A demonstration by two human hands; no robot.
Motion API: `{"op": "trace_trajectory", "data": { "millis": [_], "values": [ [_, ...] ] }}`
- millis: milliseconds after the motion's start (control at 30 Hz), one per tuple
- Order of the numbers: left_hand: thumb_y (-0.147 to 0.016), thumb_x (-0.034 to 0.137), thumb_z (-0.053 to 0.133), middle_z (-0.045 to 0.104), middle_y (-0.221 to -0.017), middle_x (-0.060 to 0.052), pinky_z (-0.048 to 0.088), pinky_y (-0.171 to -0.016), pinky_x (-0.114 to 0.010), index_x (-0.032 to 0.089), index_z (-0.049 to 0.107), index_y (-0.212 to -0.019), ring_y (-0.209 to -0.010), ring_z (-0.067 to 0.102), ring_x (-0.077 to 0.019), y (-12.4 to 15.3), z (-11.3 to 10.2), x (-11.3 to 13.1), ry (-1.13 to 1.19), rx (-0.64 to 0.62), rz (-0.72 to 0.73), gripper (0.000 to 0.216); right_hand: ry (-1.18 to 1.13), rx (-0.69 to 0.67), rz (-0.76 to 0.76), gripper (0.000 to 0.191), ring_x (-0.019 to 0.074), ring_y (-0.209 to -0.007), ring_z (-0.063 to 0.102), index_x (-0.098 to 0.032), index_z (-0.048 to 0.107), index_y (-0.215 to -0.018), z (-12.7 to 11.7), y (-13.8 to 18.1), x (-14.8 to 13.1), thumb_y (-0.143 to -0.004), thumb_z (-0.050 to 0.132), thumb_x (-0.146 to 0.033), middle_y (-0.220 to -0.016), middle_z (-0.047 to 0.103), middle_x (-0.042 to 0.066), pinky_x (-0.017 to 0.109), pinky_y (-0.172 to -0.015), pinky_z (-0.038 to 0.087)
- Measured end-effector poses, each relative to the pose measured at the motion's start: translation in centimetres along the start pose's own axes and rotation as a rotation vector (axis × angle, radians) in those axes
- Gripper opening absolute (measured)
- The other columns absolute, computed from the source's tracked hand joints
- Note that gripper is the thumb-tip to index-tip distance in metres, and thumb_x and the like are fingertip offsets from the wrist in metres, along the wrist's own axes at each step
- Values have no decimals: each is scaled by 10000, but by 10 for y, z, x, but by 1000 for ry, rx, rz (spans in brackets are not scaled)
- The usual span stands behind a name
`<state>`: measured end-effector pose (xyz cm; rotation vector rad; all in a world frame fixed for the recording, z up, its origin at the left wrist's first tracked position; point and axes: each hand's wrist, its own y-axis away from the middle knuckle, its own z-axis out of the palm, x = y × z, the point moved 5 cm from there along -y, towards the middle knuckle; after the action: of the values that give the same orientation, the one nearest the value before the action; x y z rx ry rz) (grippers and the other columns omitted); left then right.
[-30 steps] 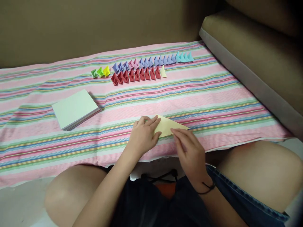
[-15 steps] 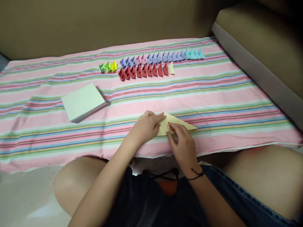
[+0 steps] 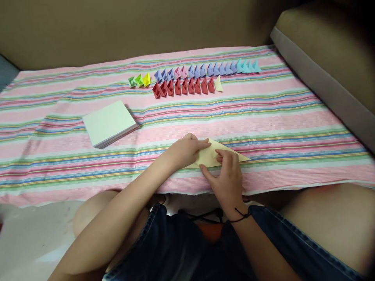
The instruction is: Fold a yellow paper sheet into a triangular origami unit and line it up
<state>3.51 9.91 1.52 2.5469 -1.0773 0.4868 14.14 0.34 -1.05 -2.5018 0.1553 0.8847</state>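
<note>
A pale yellow paper (image 3: pixel 211 153), folded into a triangle, lies on the striped pink cloth (image 3: pixel 263 121) near its front edge. My left hand (image 3: pixel 186 150) rests on the paper's left part with fingers laid flat, pinning it down. My right hand (image 3: pixel 227 177) presses on the paper's lower middle with fingers and thumb spread along the fold. Neither hand lifts the paper off the cloth.
A stack of white square paper (image 3: pixel 109 123) lies to the left. Two rows of small folded paper boats (image 3: pixel 193 76) in green, yellow, purple, pink, blue and red stand at the back. A brown cushion (image 3: pixel 328 50) borders the right side. My bare knees flank the front.
My right hand has slid left along the yellow paper's lower edge toward my left hand. The view has shifted slightly, so everything sits further right.
</note>
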Motion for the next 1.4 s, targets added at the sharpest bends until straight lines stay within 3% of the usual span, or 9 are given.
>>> {"op": "trace_trajectory", "data": {
  "millis": [400, 833, 1000, 1167, 1267, 1400],
  "values": [
    [-861, 74, 380, 621, -1070, -56, 449, -901, -307, 263, 488, -1356, -1077, 499, -197, 0, 1, 2, -22, -18, -1, 541, 151, 21, -9, 761, 335, -1085, 418, -134, 373, -1235, 10, 1, -14, -669, 710, -515, -1127, 412, 181, 525, -878, 436],
    [-886, 121, 372, 616, -1000, -49, 429, -896, -312, 259, 501, -1322, -1017, 496, -190, 1, 4, 3, -24, -29, 42, 475, 351, -97, 89, 962, 339, -973, 448, -107, 334, -1340, 12, -2, -34, -611, 744, -581, -1194, 434, 223, 499, -767, 428],
    [-882, 108, 382, 634, -1035, -38, 409, -912, -302, 243, 557, -1252, -1015, 485, -178, 0, 6, 2, -28, -37, 63, 431, 368, -120, 65, 1038, 369, -1009, 450, -106, 342, -1361, 11, 3, -40, -575, 737, -657, -1190, 456, 227, 530, -808, 423],
    [-841, 173, 532, 495, -1392, -33, 395, -955, -323, 220, 488, -1343, -1102, 442, -202, 4, 5, 5, -46, -36, 59, 506, 146, -135, -89, 851, 323, -1149, 455, -95, 362, -1366, 0, 20, -26, -740, 647, -596, -1222, 475, 209, 473, -939, 434],
    [-812, 277, 635, 437, -1449, -46, 382, -979, -331, 200, 399, -1409, -1165, 413, -223, 7, 4, 6, -64, -48, 43, 647, 112, -187, -165, 590, 291, -1232, 440, -142, 417, -1351, -6, 33, -11, -871, 556, -455, -1316, 479, 176, 456, -1012, 402],
    [-787, 310, 680, 400, -1477, -46, 380, -989, -343, 198, 380, -1417, -1196, 401, -229, 10, 6, 6, -93, -24, 57, 707, 148, -193, -251, 505, 279, -1294, 403, -161, 431, -1370, -13, 37, 4, -919, 502, -377, -1374, 491, 137, 464, -1055, 363]
  ]
}}
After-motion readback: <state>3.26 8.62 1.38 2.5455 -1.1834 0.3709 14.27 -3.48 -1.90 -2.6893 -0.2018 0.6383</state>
